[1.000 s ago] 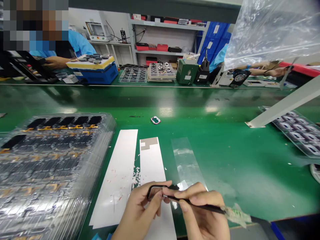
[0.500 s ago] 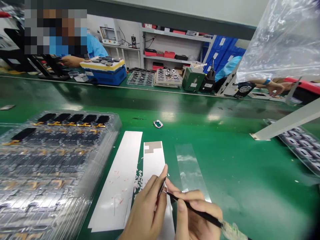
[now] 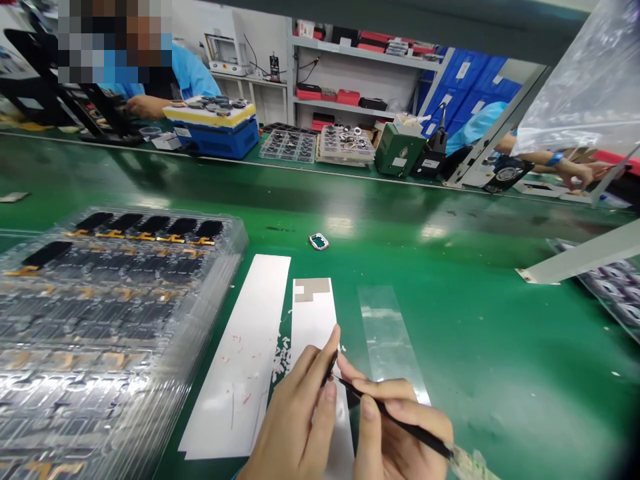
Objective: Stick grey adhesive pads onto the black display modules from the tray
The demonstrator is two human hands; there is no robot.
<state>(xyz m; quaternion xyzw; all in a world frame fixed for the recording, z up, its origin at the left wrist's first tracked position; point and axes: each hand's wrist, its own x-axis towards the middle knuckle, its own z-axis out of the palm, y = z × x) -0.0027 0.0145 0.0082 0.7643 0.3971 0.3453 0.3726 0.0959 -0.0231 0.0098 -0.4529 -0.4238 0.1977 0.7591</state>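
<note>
My left hand (image 3: 295,413) is closed, pinching a small dark flat part (image 3: 329,368) on edge between thumb and fingers. Most of that part is hidden by the fingers. In my right hand (image 3: 400,427) is a slim black pointed tool (image 3: 417,432), gripped like a pen, its rear end wrapped in clear tape. The tool's fine tip meets or nearly meets the dark part; I cannot tell if they touch. Both hands are above a white strip (image 3: 315,320) with a grey-brown patch at its far end. White scraps (image 3: 283,357) lie left of it.
Stacked clear trays (image 3: 200,293) with black screens stand at left. White sheets (image 3: 250,320), a clear film strip (image 3: 385,327) and a small frame (image 3: 319,241) lie on the green bench. A white post (image 3: 580,253) stands at right. Co-workers sit opposite, behind a blue box (image 3: 220,137).
The view has shifted slightly, so the bench things sit a little further right and higher. Both hands keep their hold; the tool's tip stays at the dark part.
</note>
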